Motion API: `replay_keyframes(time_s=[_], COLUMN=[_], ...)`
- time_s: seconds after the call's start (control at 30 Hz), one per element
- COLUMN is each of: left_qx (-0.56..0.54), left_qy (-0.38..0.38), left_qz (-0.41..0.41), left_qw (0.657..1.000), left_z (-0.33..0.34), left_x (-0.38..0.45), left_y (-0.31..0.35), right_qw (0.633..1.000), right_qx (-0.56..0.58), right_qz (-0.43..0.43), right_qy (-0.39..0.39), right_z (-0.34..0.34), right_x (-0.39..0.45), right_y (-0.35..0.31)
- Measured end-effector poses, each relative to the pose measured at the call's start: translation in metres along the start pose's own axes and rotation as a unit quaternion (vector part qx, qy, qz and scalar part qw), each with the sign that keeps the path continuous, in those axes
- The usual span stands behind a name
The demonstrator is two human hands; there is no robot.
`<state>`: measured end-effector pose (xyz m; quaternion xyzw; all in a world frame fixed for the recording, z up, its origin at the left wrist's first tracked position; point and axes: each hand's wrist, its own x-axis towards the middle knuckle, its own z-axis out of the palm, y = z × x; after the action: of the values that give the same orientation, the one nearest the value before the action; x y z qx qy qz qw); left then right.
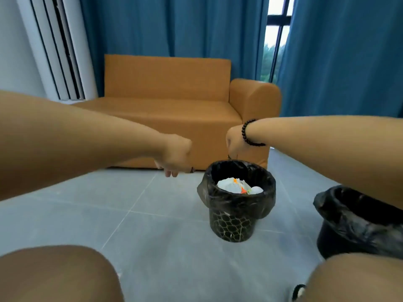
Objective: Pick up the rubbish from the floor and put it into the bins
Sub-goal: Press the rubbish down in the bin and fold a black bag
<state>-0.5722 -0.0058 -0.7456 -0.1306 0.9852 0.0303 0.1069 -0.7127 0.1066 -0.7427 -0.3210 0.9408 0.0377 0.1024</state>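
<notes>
A black bin [234, 225] with a honeycomb pattern and a black liner stands on the tiled floor. White crumpled rubbish [231, 185] with orange bits lies inside it. A second black-lined bin [349, 227] stands at the right, partly hidden by my right forearm. My left hand [176, 156] hangs left of and beyond the first bin, its fingers curled downward. My right hand [233, 141], with a black bead bracelet on the wrist, hangs just beyond that bin's far rim. Its fingers point away and are mostly hidden. A tiny dark bit shows under it; I cannot tell what it is.
An orange sofa [174, 110] stands close behind the bins, with blue curtains [174, 25] and a window behind it. My bare knees fill the bottom corners. A small black-and-white object [298, 290] lies on the floor by my right knee. Grey floor tiles [152, 225] spread to the left.
</notes>
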Motion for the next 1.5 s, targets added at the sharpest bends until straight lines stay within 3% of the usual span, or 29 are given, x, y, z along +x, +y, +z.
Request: replay_keyframes(time_s=[0.2,0.37,0.57,0.77,0.87,0.97,1.03,1.17,1.3,1.5], left_qx=[-0.062,-0.171,-0.327,-0.354,-0.367,-0.261,-0.229,-0.233,-0.205,-0.192], left_qy=[-0.046,-0.082,-0.11,-0.228,-0.188,-0.1,-0.057,0.006,0.067,0.094], left_qz=[0.016,-0.011,-0.058,-0.109,-0.101,-0.057,-0.032,-0.054,-0.099,-0.099], left_qw=[0.997,0.982,0.937,0.9,0.906,0.958,0.971,0.971,0.971,0.972], left_z=[0.053,0.072,0.083,0.112,0.125,0.128,0.136,0.149,0.138,0.121], left_x=[0.117,0.212,0.278,0.308,0.32,0.341,0.348,0.363,0.386,0.432], left_y=[-0.027,-0.05,-0.036,-0.024,-0.018,-0.006,-0.003,0.003,0.016,0.064], right_qw=[0.996,0.98,0.987,0.993,0.996,0.997,0.998,0.989,0.965,0.952], right_qx=[-0.069,-0.16,-0.129,-0.078,-0.057,-0.038,-0.009,0.131,0.238,0.293], right_qz=[-0.025,-0.042,-0.01,0.005,-0.036,-0.06,-0.059,-0.066,-0.109,-0.084], right_qy=[-0.053,-0.106,-0.091,-0.083,-0.053,0.015,0.016,-0.013,0.01,0.003], right_z=[0.036,0.056,0.082,0.115,0.125,0.133,0.137,0.139,0.142,0.138], right_x=[0.128,0.201,0.225,0.243,0.246,0.254,0.26,0.284,0.312,0.337], right_y=[-0.02,0.015,0.092,0.151,0.17,0.198,0.211,0.234,0.263,0.322])
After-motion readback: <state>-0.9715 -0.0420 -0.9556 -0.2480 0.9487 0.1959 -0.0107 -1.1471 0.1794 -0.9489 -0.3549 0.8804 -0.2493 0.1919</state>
